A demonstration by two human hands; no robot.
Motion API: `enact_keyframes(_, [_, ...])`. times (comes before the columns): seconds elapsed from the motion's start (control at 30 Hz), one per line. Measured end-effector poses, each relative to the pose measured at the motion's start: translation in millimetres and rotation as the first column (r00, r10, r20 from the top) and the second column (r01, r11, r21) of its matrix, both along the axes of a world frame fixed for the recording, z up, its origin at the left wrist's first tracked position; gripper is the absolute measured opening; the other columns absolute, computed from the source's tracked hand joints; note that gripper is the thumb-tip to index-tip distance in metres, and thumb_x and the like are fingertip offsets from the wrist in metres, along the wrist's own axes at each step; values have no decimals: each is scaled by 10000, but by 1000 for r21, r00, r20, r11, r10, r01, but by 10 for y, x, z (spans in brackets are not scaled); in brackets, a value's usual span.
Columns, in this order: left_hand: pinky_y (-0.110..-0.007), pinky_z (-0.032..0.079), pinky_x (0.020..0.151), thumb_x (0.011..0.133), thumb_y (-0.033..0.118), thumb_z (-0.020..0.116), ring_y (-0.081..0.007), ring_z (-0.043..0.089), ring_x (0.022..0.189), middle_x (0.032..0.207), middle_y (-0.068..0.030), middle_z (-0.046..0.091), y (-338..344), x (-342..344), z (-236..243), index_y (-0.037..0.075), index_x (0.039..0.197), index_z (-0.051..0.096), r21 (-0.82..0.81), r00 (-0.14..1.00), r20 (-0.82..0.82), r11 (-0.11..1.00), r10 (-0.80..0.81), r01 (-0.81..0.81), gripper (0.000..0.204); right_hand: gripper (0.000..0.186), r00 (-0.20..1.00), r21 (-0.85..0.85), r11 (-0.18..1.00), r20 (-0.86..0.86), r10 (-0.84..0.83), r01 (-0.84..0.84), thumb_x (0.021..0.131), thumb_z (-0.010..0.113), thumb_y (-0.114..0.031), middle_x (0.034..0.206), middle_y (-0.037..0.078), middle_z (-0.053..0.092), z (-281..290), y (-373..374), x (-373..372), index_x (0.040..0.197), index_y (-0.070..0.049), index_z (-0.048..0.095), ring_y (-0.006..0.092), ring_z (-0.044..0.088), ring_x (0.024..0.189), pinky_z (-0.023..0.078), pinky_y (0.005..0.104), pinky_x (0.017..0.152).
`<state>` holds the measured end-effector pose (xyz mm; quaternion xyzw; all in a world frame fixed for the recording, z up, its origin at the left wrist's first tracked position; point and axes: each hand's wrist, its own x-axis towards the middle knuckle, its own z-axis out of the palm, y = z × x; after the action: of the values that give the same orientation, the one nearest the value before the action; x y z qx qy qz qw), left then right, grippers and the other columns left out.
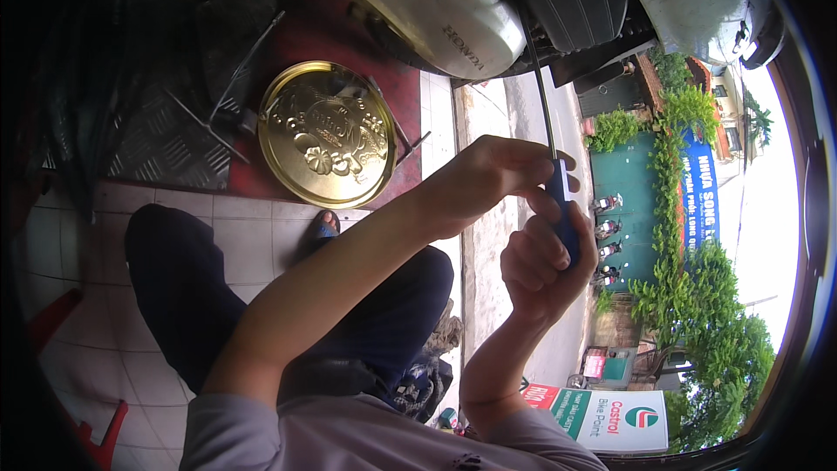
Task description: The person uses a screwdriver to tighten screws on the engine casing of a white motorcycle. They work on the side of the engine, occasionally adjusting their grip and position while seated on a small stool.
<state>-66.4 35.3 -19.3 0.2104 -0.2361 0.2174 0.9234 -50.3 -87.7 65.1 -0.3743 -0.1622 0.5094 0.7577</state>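
Observation:
My left hand is closed around the upper end of the blue handle of a long tool, perhaps a screwdriver, its fingers curled near where the metal shaft begins. My right hand wraps its fingers round the lower part of the same handle. The shaft runs upward to the underside of a silver motorbike with dark plastic and leather-like parts, where its tip is hidden.
A round gold embossed tray lies on a red mat beside dark tread plate and metal rods. Red plastic pieces are at the left on tiled floor. To the right are a road, parked scooters, plants and signboards.

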Motion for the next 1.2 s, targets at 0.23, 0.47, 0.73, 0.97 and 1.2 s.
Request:
enact_keyframes(0.23, [-311,528,761,939,97,585,-193,689,756,928,-128,696,-71,8,13,-62,1060,652,73,971,-175,985,165,-154,211,208,909,305,940,-330,256,-154,1015,340,-253,512,-28,383,-190,27,93,935,-65,382,15,249,325,192,173,290])
enact_keyframes(0.47, [-297,536,714,862,182,688,-152,691,779,880,-123,731,-63,-229,-588,-14,1060,680,591,737,-375,757,563,-277,279,401,963,-82,984,206,171,-157,967,455,-359,553,59,449,-645,-393,375,1049,31,496,125,327,376,272,277,391])
enact_keyframes(0.73, [-237,433,591,848,99,682,-99,666,755,847,-44,732,511,-611,-1490,26,959,717,956,168,-241,264,956,-131,137,318,905,-226,969,426,6,100,906,600,-264,567,-14,415,-1642,-1100,768,911,53,571,68,323,472,211,243,452])
enact_keyframes(0.97, [-345,512,761,812,82,689,-239,667,883,954,-105,705,1032,10,-1480,28,1013,697,983,133,172,-178,976,37,208,261,724,-228,870,663,-190,437,940,594,-225,570,-42,449,-2162,-1317,824,838,15,597,29,354,473,235,207,438])
enact_keyframes(1.2, [-410,491,833,779,93,699,-336,583,955,995,-125,593,1248,457,-1558,29,1056,667,880,170,422,-447,890,158,286,319,630,-161,874,753,-191,458,908,635,-290,581,-27,481,-2323,-1435,903,818,14,597,41,401,481,277,209,442])
